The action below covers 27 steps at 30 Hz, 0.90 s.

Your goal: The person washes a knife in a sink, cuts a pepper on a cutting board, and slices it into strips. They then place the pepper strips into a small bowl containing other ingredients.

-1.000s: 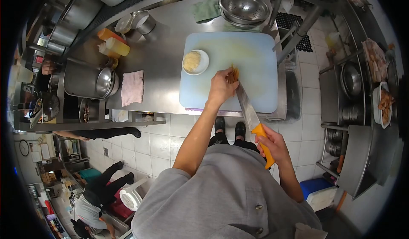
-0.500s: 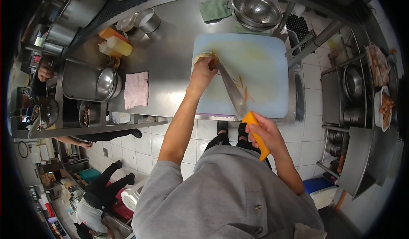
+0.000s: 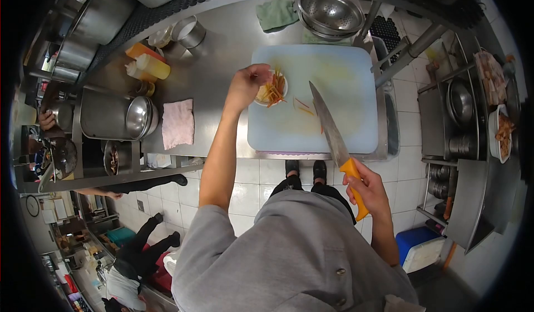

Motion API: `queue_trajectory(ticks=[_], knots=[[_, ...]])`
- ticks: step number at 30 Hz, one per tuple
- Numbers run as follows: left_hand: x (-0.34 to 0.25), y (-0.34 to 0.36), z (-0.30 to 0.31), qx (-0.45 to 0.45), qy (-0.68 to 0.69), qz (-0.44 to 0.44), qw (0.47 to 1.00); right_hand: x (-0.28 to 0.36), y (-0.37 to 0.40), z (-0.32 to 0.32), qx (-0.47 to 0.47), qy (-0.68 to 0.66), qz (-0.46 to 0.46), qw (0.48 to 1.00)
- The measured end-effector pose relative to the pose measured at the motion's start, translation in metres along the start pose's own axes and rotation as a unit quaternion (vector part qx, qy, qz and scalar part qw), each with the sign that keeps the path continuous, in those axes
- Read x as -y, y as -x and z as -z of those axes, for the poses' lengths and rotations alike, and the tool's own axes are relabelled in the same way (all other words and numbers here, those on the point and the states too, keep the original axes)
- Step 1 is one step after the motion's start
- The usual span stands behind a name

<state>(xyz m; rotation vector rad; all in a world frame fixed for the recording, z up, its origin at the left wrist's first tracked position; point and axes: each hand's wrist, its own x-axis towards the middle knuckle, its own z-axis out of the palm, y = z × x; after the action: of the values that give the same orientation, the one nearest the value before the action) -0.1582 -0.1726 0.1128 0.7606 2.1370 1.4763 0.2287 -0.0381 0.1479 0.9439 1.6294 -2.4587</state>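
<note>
My right hand [image 3: 370, 188] grips the yellow handle of a kitchen knife [image 3: 329, 124], whose long blade points up and left over the cutting board [image 3: 345, 62]. Beside a small white bowl [image 3: 286, 91] on the board's left edge is my left hand [image 3: 247, 85], open and apparently holding nothing, fingers reaching over the rim. Thin orange and yellow vegetable strips [image 3: 273, 88] fill the bowl and stick up above it. A few loose strips [image 3: 303, 106] lie on the board just left of the blade.
A pink cloth [image 3: 178, 124] lies on the steel counter to the left, near stacked metal bowls [image 3: 139, 114]. Squeeze bottles [image 3: 153, 66] and a metal pot [image 3: 191, 32] stand farther back. Colanders [image 3: 331, 13] and a green cloth [image 3: 277, 14] sit behind the board. Other people are at far left.
My left hand has come off the strips and moved left, exposing the filled bowl. The knife has swung away from the bowl, moving right and down with my right hand.
</note>
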Motion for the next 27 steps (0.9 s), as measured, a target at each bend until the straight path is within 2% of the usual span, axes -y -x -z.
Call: queue_trajectory(ticks=[3, 6, 9, 10, 16, 19, 22, 25, 27], knots=[[-0.001, -0.019, 0.005, -0.026, -0.104, -0.031, 0.994, -0.001, 0.005, 0.001, -0.006, 0.011, 0.019, 1.0], [-0.008, -0.04, -0.001, 0.005, -0.295, -0.025, 0.955, -0.007, 0.005, 0.005, -0.014, 0.002, 0.022, 1.0], [0.004, -0.058, -0.02, 0.073, -0.398, -0.07, 0.912, -0.01, 0.005, 0.004, -0.029, 0.017, 0.022, 0.999], [0.008, -0.063, -0.023, 0.091, -0.372, -0.068, 0.921, -0.011, 0.005, 0.004, -0.03, 0.02, 0.024, 0.999], [0.0, -0.065, -0.027, 0.19, -0.411, -0.056, 0.89, -0.015, 0.011, 0.004, -0.044, 0.023, 0.035, 0.998], [0.002, -0.069, -0.029, 0.155, -0.332, -0.01, 0.93, -0.016, 0.012, 0.006, -0.046, 0.021, 0.035, 0.998], [-0.005, -0.072, -0.028, 0.163, -0.305, -0.01, 0.938, -0.016, 0.01, 0.006, -0.044, 0.019, 0.034, 0.998], [-0.017, -0.063, -0.019, 0.116, -0.255, -0.015, 0.96, -0.017, 0.011, 0.007, -0.045, 0.021, 0.037, 0.998], [-0.009, -0.043, -0.014, 0.062, -0.229, -0.083, 0.968, -0.016, 0.014, 0.008, -0.045, 0.026, 0.041, 0.998]])
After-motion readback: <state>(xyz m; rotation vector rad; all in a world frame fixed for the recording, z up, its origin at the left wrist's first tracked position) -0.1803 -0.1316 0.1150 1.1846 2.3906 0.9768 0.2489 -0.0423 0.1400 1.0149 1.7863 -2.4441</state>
